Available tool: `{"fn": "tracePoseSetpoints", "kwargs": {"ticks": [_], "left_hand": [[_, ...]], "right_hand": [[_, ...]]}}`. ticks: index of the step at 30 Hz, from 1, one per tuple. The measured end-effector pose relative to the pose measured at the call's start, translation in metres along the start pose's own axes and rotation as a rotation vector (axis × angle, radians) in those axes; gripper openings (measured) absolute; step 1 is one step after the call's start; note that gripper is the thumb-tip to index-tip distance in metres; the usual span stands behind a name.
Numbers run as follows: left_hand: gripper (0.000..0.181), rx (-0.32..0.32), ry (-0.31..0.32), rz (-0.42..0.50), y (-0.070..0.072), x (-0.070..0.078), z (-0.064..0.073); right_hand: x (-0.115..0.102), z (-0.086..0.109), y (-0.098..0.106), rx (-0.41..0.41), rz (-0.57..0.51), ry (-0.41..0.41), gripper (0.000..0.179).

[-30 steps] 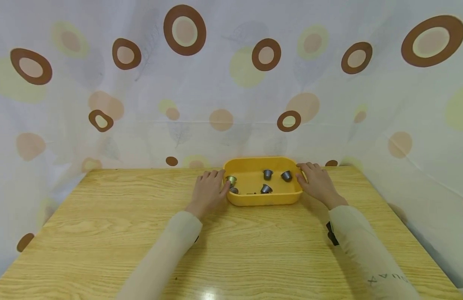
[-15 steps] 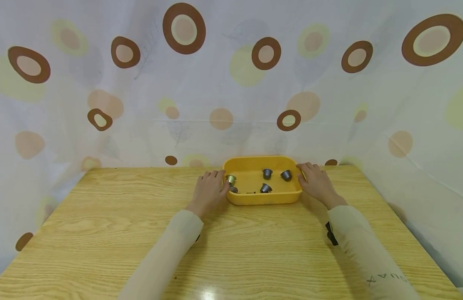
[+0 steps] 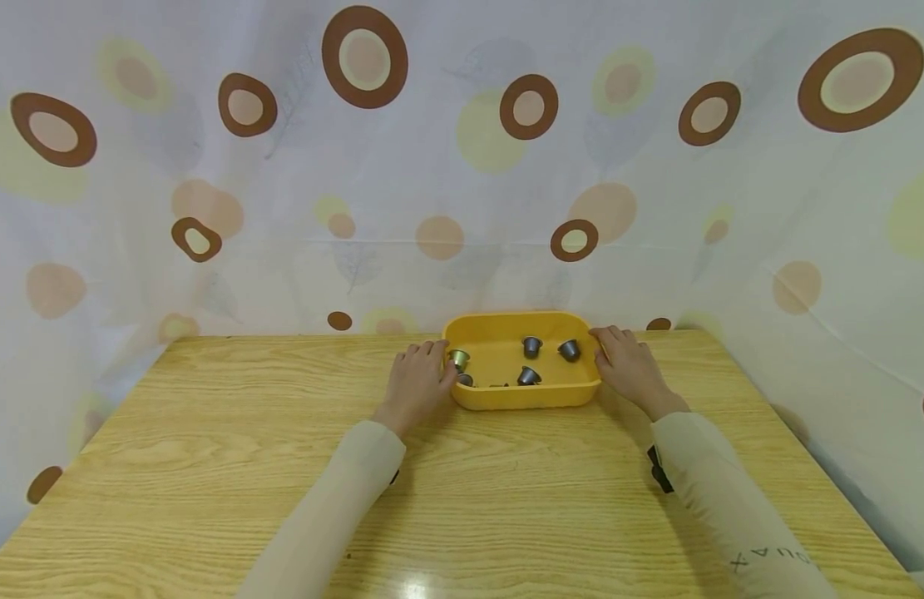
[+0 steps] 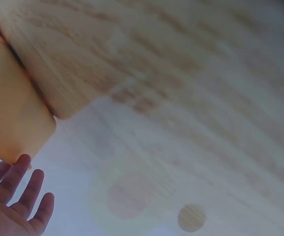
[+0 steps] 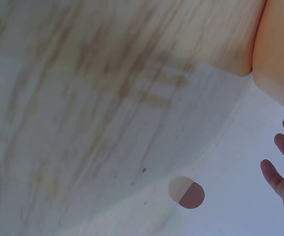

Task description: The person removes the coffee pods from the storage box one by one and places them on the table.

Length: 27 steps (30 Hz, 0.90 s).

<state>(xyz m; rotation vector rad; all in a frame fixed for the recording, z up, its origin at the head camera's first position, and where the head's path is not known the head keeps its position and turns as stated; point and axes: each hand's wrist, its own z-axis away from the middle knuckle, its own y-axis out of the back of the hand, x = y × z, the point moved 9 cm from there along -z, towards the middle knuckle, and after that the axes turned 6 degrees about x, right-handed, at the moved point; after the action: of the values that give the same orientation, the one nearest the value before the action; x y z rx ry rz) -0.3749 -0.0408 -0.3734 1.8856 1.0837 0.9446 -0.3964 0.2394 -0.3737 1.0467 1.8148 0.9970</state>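
In the head view a yellow plastic bin (image 3: 525, 398) stands at the back of the wooden table, with several coffee capsules inside. Most are dark grey, such as the capsule (image 3: 532, 347) near the middle; a gold-green capsule (image 3: 459, 358) lies by the left end. My left hand (image 3: 415, 384) holds the left rim, thumb over the edge and fingertips outside. The right hand (image 3: 632, 368) has the opposite end, index finger and thumb at the rim. Both wrist views show the other fingers spread beside the bin's wall (image 4: 14, 98). The near wall partly hides the front capsules.
A patterned curtain (image 3: 402, 274) hangs right behind the bin and down both sides of the table (image 3: 462, 499). A small dark speck marks the tabletop toward the front.
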Motion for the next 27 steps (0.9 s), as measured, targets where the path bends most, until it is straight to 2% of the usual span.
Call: {"fn": "tracePoseSetpoints", "kwargs": {"ticks": [12, 27], "left_hand": [[0.039, 0.001, 0.019, -0.012, 0.005, -0.003, 0.004], [0.037, 0.017, -0.013, -0.031, 0.014, -0.006, 0.013]], "right_hand": [[-0.001, 0.001, -0.004, 0.0, 0.002, -0.009, 0.04], [-0.016, 0.01, 0.0, 0.004, 0.025, 0.005, 0.044]]}}
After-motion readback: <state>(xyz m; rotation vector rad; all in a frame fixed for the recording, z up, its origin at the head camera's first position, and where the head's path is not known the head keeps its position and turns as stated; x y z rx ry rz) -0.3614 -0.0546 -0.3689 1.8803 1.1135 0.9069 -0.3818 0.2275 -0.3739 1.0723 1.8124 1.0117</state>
